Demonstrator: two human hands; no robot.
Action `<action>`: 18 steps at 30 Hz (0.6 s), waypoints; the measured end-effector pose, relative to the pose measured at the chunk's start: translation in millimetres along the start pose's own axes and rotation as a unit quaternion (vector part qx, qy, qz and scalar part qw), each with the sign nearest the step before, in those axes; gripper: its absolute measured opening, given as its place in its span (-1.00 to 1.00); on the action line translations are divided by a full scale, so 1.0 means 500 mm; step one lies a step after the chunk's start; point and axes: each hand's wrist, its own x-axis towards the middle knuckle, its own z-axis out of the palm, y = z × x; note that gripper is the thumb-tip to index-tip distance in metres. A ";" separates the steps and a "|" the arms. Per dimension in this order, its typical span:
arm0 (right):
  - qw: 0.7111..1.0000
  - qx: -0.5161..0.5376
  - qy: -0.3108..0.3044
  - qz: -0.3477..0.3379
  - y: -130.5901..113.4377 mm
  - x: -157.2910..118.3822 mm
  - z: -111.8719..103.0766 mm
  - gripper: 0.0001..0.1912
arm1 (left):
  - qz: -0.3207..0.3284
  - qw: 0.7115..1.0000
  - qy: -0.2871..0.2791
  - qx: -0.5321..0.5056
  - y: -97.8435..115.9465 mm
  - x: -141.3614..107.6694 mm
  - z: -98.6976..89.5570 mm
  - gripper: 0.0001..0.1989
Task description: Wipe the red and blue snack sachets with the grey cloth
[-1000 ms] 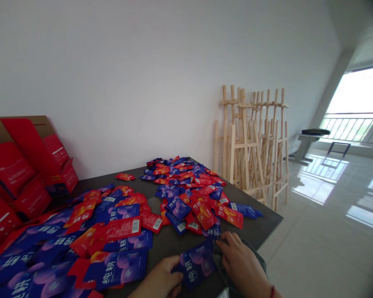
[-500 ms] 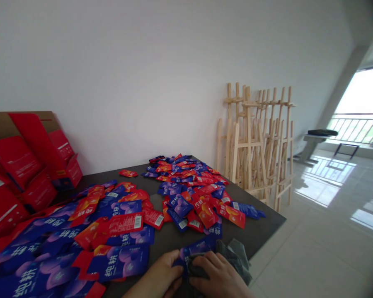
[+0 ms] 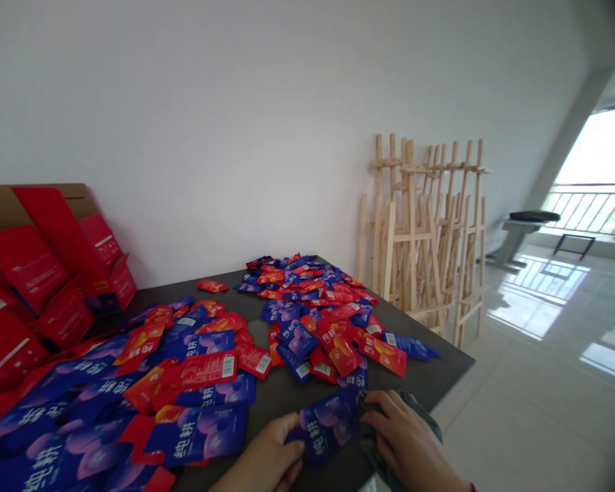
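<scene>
Blue pouch [image 3: 328, 425] (one), beside worktop's [image 3: 271, 403] near edge: pinched in left hand [image 3: 272, 454]. Grey cloth [image 3: 424, 414] (one): grasped in right hand [image 3: 406, 441]. Pouch heaps [image 3: 307, 304] (two): one toward far corner.

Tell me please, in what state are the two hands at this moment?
Left hand: closed, pinching one end of a blue packet.
Right hand: closed, holding a dark cloth at the packet's other end.

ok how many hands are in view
2: the left hand grips the left end of a blue packet, and the right hand holds a dark cloth at the packet's right end. No others show.
</scene>
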 end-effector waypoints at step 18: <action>0.993 -0.035 -0.009 -0.111 -0.120 0.051 0.015 -0.76 | 0.274 0.687 0.116 0.663 0.008 -0.032 -0.004 -0.76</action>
